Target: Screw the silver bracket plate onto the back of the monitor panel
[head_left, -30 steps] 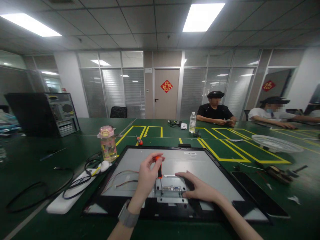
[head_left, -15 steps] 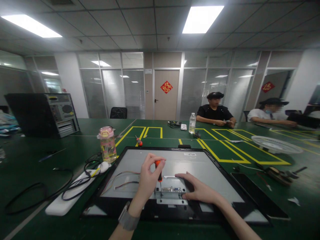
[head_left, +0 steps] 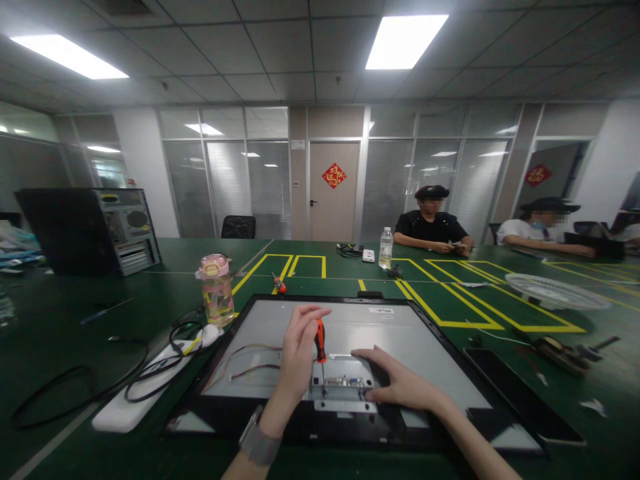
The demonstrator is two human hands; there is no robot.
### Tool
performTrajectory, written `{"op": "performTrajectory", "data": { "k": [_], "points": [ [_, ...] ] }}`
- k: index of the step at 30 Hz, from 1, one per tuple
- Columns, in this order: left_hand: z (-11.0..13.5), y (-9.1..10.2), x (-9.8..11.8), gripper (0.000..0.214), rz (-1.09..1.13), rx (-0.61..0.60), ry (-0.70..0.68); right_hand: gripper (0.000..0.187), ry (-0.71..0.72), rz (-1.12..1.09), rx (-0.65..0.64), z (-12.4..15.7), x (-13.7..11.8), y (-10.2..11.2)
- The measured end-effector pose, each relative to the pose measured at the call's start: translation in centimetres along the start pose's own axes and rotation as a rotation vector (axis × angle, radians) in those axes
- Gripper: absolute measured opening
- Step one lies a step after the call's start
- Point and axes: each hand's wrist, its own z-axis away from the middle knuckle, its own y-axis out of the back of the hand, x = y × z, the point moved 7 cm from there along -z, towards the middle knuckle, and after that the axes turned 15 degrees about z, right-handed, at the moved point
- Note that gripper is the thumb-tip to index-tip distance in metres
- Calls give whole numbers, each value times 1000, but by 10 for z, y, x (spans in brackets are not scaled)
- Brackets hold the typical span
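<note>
The left hand's (head_left: 297, 353) fingertips pinch the orange-handled screwdriver (head_left: 320, 339) upright, its tip down at the left end of the small metal plate (head_left: 345, 388). The right hand (head_left: 400, 385) lies with fingers spread flat on the plate's right end, pressing it down. The plate sits near the close edge of the bare grey monitor panel (head_left: 415, 327) lying flat on the green table (head_left: 75, 320), with thin wires (head_left: 250, 360) loose to its left; the screw work looks midway, and I cannot tell whether other screws are in.
</note>
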Motion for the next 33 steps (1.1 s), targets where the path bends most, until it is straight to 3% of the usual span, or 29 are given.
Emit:
{"op": "performTrajectory", "data": {
  "k": [5,11,15,18,23,28,33],
  "points": [
    [1,0,-9,25,58,27,87,80,-14,-2,2,0,2,-1],
    [-2,3,0,16,-48,46,-48,79,-8,-1,-6,0,-1,1],
    [0,1,-6,31,41,-2,93,80,-5,-6,-6,0,1,0],
    [3,-2,-12,32,74,-16,164,80,2,-3,-5,0,-1,1],
    [1,-2,-2,21,-5,4,16,79,1,-3,-15,1,-3,1],
    [0,-2,-3,30,57,-20,74,80,-9,13,-16,2,-6,3],
    [2,-2,-3,21,28,-6,32,78,2,12,-19,3,-11,5]
  ]
}}
